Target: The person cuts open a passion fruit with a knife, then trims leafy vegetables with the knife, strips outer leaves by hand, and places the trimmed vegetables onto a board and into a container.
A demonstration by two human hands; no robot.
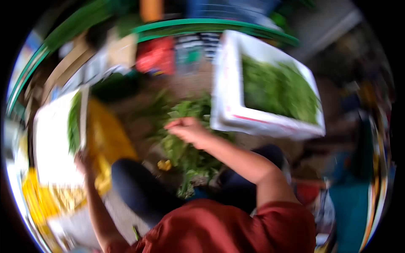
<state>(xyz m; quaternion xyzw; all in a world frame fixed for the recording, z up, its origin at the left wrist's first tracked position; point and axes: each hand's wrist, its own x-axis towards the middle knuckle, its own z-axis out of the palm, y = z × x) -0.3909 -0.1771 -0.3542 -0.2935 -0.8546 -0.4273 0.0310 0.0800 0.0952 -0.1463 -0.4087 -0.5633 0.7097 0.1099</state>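
Note:
My right hand point(188, 130) is over a loose pile of leafy greens point(181, 149) on the floor between my knees. Its fingers are pressed together, and whatever they may hold is too blurred to name. At the left, my left hand point(81, 162) is by the near corner of a white box point(49, 143), just below a bunch of long green stalks point(74, 124) along the box's inner edge. Motion smears its fingers, so its grip is unclear. A white foam box point(222, 90) filled with greens point(278, 88) stands tilted in view to the right of the pile.
Yellow plastic sacking point(110, 133) lies beside the left box. A red plastic bag point(156, 55) sits at the back, before a green rail point(211, 26). Small yellow bits point(164, 165) lie by my left knee point(135, 181). A teal surface point(348, 211) is at the right.

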